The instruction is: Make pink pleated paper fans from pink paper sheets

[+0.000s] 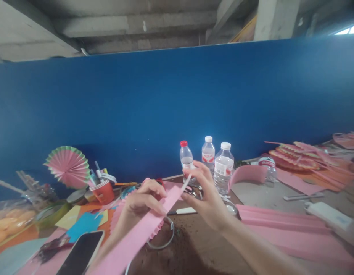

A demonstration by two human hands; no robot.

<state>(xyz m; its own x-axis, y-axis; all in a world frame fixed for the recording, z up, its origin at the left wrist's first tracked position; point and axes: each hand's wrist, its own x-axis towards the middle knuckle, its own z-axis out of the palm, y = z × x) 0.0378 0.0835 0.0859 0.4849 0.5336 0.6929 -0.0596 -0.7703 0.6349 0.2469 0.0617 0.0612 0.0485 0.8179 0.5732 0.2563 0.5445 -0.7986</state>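
Observation:
A long pink pleated paper strip (142, 233) runs from the bottom left up to the middle of the table. My left hand (144, 198) grips it near its upper end, fingers folded over the pleats. My right hand (205, 194) pinches a thin white strip (186, 182) at the paper's top end, thumb and forefinger together. Just behind my right hand stand three clear water bottles (222, 168), one with a red cap, two with white caps.
A black phone (81, 254) lies at the bottom left. An orange cup of pens (102, 189) and a pink paper fan (67, 166) stand at the left. Pink paper sheets (280, 225) and folded fans (300, 156) cover the right. A blue partition (177, 107) backs the table.

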